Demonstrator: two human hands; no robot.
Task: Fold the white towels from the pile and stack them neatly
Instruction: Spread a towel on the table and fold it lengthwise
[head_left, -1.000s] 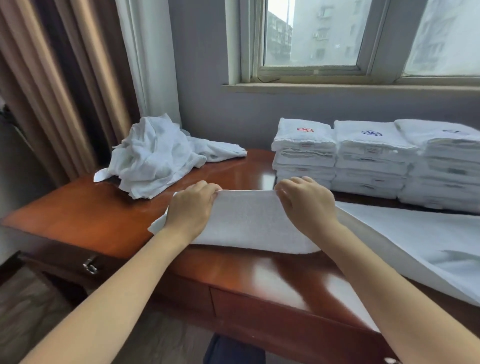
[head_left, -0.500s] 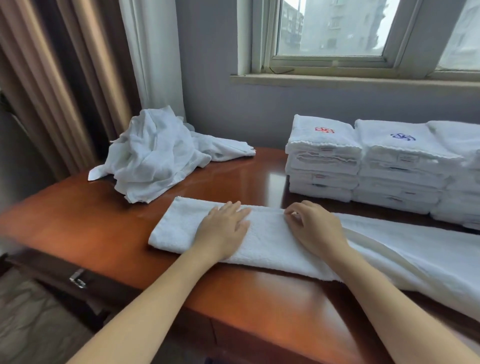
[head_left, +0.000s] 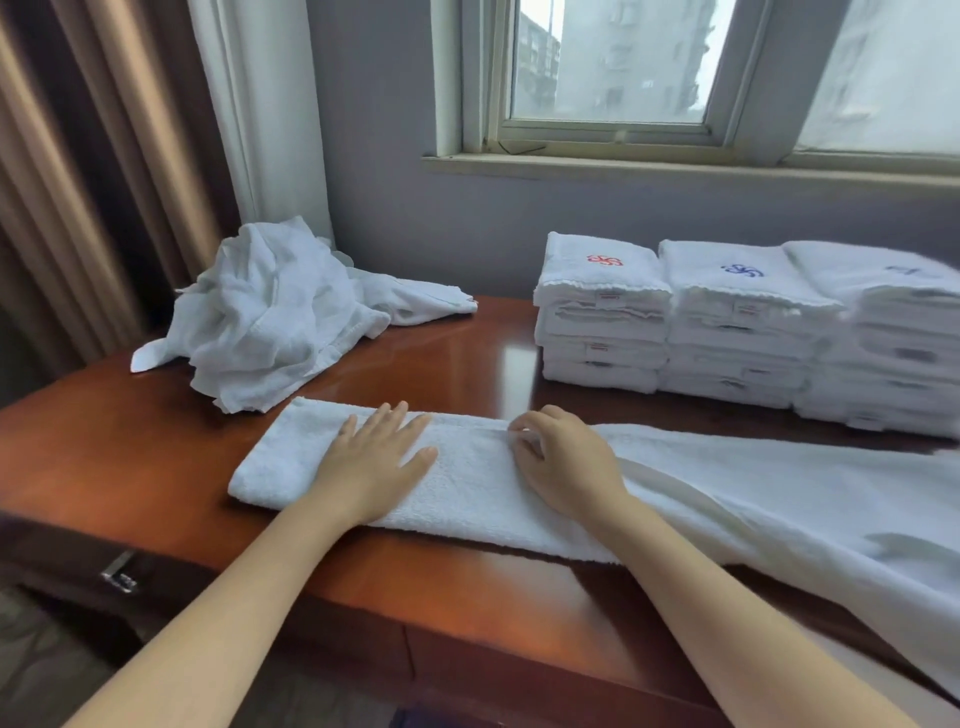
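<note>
A long white towel (head_left: 467, 488) lies folded lengthwise across the wooden table (head_left: 104, 457), its right part spreading out and hanging over the front edge. My left hand (head_left: 376, 457) presses flat on its left part with straight fingers. My right hand (head_left: 563, 460) rests on the towel's middle, fingers curled and pinching the cloth at the far edge. A crumpled pile of white towels (head_left: 270, 317) sits at the back left. Three stacks of folded white towels (head_left: 737, 322) stand at the back right under the window.
Brown and white curtains (head_left: 130, 156) hang at the left. A grey wall and window sill (head_left: 675, 166) run behind the table. A drawer handle (head_left: 119, 574) shows on the table's front left. Bare wood lies between the pile and the stacks.
The lifted towel edge has been laid down onto the table. My left hand went from gripping the edge to lying flat on the towel. The camera has moved closer.
</note>
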